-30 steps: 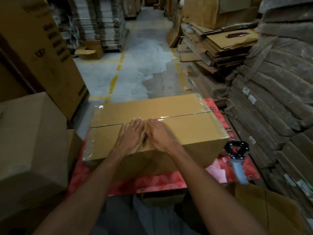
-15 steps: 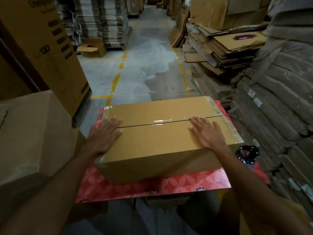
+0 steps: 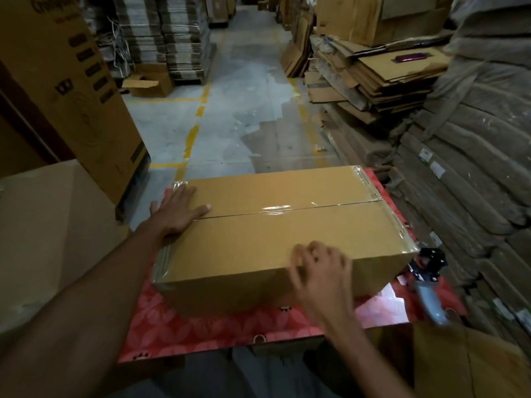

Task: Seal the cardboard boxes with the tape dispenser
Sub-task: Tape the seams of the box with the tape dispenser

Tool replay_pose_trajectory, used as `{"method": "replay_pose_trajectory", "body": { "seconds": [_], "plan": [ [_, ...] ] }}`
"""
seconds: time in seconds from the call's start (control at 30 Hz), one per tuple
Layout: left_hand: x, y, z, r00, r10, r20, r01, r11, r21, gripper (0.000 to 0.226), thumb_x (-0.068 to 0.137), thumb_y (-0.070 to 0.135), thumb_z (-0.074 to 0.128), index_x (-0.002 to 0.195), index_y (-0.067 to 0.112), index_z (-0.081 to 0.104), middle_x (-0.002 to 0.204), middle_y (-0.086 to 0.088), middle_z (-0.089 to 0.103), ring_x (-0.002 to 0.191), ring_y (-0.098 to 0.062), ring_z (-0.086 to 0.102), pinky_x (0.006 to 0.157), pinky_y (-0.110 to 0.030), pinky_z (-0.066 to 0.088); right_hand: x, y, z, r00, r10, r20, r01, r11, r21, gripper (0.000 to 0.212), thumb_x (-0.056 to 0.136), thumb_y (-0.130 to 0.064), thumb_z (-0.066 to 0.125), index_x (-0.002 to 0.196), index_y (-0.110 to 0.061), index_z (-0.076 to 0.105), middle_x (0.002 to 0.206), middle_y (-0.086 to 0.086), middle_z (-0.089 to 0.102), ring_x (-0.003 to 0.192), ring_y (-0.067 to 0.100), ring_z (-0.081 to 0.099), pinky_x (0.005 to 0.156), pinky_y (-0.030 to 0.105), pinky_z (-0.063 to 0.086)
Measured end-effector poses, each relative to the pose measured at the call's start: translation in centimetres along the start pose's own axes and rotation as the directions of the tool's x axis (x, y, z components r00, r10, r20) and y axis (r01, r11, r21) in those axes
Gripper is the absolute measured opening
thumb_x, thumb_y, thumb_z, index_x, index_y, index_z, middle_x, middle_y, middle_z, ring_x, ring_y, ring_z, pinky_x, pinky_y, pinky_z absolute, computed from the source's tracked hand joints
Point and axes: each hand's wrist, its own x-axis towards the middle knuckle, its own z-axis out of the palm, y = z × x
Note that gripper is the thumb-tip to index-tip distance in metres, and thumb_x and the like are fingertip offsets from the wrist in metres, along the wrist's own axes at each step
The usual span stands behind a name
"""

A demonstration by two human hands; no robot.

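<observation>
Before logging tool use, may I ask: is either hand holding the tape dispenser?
No, the tape dispenser lies beside the cardboard box; left hand and right hand touch it.

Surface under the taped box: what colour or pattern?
Red surface with a pale petal-like print, clearest in the head view.

A single wide-angle view looks out from the person's head, facing forward and tilted well down. It sits close above the brown rectangular cardboard box (image 3: 275,225), which fills the middle of the frame on the red flower-patterned table (image 3: 207,326). The table's near edge runs just above the bottom of the picture. Both forearms enter from the bottom corners, with the left hand (image 3: 178,211) and right hand (image 3: 321,271) near the lens. Higher up, the view faces along a grey concrete floor aisle (image 3: 244,110).
</observation>
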Motion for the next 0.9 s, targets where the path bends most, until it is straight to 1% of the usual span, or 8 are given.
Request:
{"method": "replay_pose_trajectory", "body": {
  "seconds": [0.17, 0.3, 0.37, 0.5, 0.57, 0.67, 0.8, 0.9],
  "plan": [
    [4.7, -0.9, -1.6, 0.998, -0.018, 0.067, 0.016, 1.000, 0.026, 0.124, 0.053, 0.107, 0.028, 0.157, 0.042, 0.006, 0.168, 0.003, -0.001, 0.154, -0.028, -0.006, 0.118, -0.065, 0.004, -1.4, -1.2, 3.2, 0.998, 0.048, 0.038, -0.043, 0.992, -0.122, 0.060, 0.094, -0.071, 0.027, 0.143, -0.039, 0.043, 0.140, 0.002, 0.047, 0.126, 0.029, 0.046, 0.091, 0.044, 0.048],
    [4.0, -0.9, -2.0, 1.000, -0.028, -0.009, 0.029, 0.999, 0.031, 0.118, 0.054, 0.106, 0.033, 0.151, 0.039, 0.028, 0.162, -0.004, 0.025, 0.150, -0.030, 0.018, 0.116, -0.062, 0.018, 0.6, 0.8, 3.4, 0.995, -0.063, -0.076, 0.059, 0.996, -0.062, 0.036, 0.094, -0.045, 0.057, 0.129, -0.038, 0.057, 0.129, 0.000, 0.057, 0.116, 0.029, 0.052, 0.080, 0.039, 0.049],
    [2.2, -1.1, -1.9, 0.995, -0.094, -0.029, 0.095, 0.995, 0.032, 0.107, 0.059, 0.103, 0.034, 0.144, 0.039, 0.035, 0.151, -0.009, 0.036, 0.141, -0.035, 0.032, 0.111, -0.059, 0.027, 3.1, 1.9, 3.0, 0.996, -0.018, -0.088, 0.014, 0.999, -0.044, 0.045, 0.087, -0.022, 0.070, 0.129, -0.035, 0.061, 0.133, 0.005, 0.058, 0.118, 0.033, 0.052, 0.085, 0.044, 0.048],
    [-4.2, 0.5, 0.3, 0.965, -0.255, -0.064, 0.233, 0.942, -0.240, 0.092, 0.063, 0.095, 0.045, 0.112, 0.019, 0.061, 0.122, -0.013, 0.061, 0.114, -0.038, 0.057, 0.096, -0.049, 0.045, 10.3, 4.1, 1.8, 0.981, 0.195, -0.015, -0.193, 0.978, 0.073, 0.039, 0.097, -0.018, 0.046, 0.132, -0.033, 0.049, 0.122, 0.016, 0.058, 0.110, 0.039, 0.055, 0.088, 0.048, 0.049],
    [-8.2, 3.2, 2.6, 0.974, -0.222, -0.036, 0.192, 0.904, -0.381, 0.087, 0.077, 0.084, 0.052, 0.128, 0.014, 0.061, 0.132, -0.011, 0.062, 0.117, -0.033, 0.059, 0.098, -0.042, 0.045, 12.6, 5.2, 1.6, 0.951, 0.265, 0.157, -0.302, 0.904, 0.302, 0.049, 0.096, -0.014, 0.039, 0.140, -0.033, 0.045, 0.117, 0.018, 0.064, 0.102, 0.040, 0.063, 0.086, 0.046, 0.052],
    [-12.5, 6.7, 5.3, 0.975, -0.200, -0.096, 0.073, 0.699, -0.712, 0.070, 0.086, 0.061, 0.065, 0.140, 0.018, 0.053, 0.132, 0.006, 0.058, 0.116, -0.017, 0.056, 0.101, -0.034, 0.040, 12.5, 6.7, 1.4, 0.911, 0.271, 0.312, -0.412, 0.643, 0.646, 0.041, 0.092, -0.026, 0.048, 0.129, -0.037, 0.064, 0.119, 0.002, 0.072, 0.104, 0.025, 0.068, 0.094, 0.046, 0.055],
    [-14.5, 7.7, 6.2, 0.973, -0.202, 0.116, 0.164, 0.239, -0.957, 0.052, 0.074, 0.046, 0.082, 0.115, 0.017, 0.070, 0.111, 0.002, 0.075, 0.106, -0.023, 0.069, 0.093, -0.040, 0.055, 7.0, 6.0, 0.2, 0.871, 0.210, 0.444, -0.491, 0.360, 0.793, 0.039, 0.099, -0.029, 0.056, 0.138, -0.027, 0.058, 0.117, -0.012, 0.070, 0.111, 0.018, 0.065, 0.082, 0.035, 0.055],
    [-16.3, 8.4, 6.1, 0.934, -0.211, 0.290, 0.327, 0.173, -0.929, 0.042, 0.078, 0.038, 0.081, 0.115, 0.024, 0.069, 0.113, -0.001, 0.072, 0.107, -0.029, 0.066, 0.086, -0.053, 0.056, 3.3, 5.9, 1.1, 0.791, 0.184, 0.583, -0.611, 0.277, 0.742, 0.075, 0.087, -0.064, 0.063, 0.151, -0.048, 0.029, 0.148, -0.011, 0.048, 0.136, 0.029, 0.045, 0.100, 0.064, 0.039]
  ]
}}
